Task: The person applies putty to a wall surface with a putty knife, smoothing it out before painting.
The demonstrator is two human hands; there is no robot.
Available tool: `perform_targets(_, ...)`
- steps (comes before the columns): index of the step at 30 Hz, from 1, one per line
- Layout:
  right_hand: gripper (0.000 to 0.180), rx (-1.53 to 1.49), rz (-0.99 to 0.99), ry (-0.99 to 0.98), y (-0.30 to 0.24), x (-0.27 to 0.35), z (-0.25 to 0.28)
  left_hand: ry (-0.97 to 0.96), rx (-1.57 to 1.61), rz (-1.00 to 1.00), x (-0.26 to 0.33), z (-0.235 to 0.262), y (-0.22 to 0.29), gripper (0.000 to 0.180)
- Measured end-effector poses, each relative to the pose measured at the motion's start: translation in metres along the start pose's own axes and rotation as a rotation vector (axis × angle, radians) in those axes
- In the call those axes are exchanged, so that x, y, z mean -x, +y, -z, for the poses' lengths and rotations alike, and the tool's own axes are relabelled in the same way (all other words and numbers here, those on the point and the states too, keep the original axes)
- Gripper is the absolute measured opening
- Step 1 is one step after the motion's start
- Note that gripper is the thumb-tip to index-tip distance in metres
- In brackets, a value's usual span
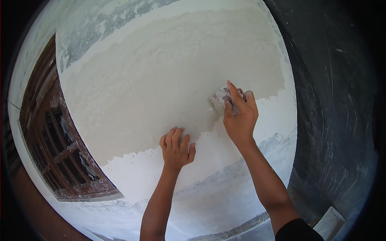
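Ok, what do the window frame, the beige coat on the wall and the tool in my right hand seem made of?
The window frame: probably wood, painted or varnished, from its thick brown bars, speckled white. The beige coat: likely plaster or filler, matte, with ragged spread edges on the wall. The tool in your right hand: unclear; crusty pale residue hides it.

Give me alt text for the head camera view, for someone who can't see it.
A person's right grip holds a white-smeared tool against a beige patch on a pale wall; the empty left grip is at the patch's lower edge. A brown window is at left, a dark surface at right.
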State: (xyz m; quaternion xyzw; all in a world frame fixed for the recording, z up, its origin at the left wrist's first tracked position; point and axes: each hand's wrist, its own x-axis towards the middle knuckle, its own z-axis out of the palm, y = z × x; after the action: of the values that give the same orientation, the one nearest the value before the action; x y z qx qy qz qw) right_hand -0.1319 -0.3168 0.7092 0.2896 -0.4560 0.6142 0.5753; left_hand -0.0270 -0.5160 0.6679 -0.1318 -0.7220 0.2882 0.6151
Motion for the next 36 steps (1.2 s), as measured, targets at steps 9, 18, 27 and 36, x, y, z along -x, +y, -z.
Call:
perform_targets(9,0.05,0.295,0.122,-0.029,-0.007,0.008,-0.004,0.087,0.003,-0.014,0.009,-0.003,-0.004,0.028)
perform_targets(18,0.047,0.043,-0.177,0.08,-0.002,0.005,-0.001,0.147,-0.003,-0.008,0.012,-0.004,-0.003,0.028)
perform_targets(27,0.049,0.233,-0.105,-0.034,0.003,0.016,0.001,0.194,0.033,0.026,0.008,-0.005,-0.004,0.026)
perform_targets(36,0.052,0.37,-0.075,-0.01,-0.006,0.02,0.001,0.21,0.037,0.054,0.009,-0.003,-0.007,0.035)
